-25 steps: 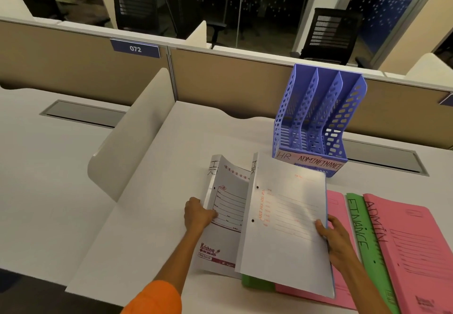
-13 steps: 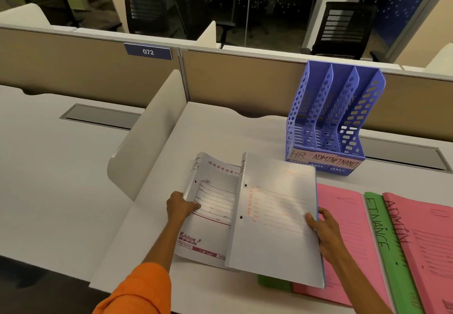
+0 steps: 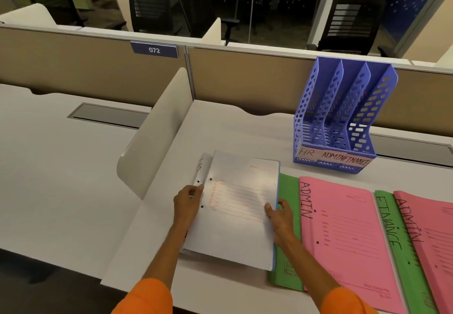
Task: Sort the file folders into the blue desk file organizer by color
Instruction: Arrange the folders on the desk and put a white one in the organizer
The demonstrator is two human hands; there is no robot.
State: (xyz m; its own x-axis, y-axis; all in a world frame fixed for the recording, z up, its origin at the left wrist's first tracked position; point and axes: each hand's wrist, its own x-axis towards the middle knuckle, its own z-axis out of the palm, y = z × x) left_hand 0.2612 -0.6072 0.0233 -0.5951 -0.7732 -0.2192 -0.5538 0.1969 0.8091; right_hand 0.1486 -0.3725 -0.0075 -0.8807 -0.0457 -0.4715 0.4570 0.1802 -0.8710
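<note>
White folders point(image 3: 239, 205) are being pinched by both hands, left hand point(image 3: 187, 202) and right hand point(image 3: 279, 213) gripping opposite edges; loosely stacked, they're risking sliding apart before reaching the blue organizer point(image 3: 340, 117).

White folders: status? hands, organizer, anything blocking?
Left hand and right hand grip opposite edges of the white folders, stacked on desk. Blue organizer: all three slots empty. Pink and green folders on desk at right; path to organizer clear.

Left hand point(image 3: 187, 201) and right hand point(image 3: 279, 212) grip the white folders point(image 3: 241, 213) beside a green folder point(image 3: 289, 191).
</note>
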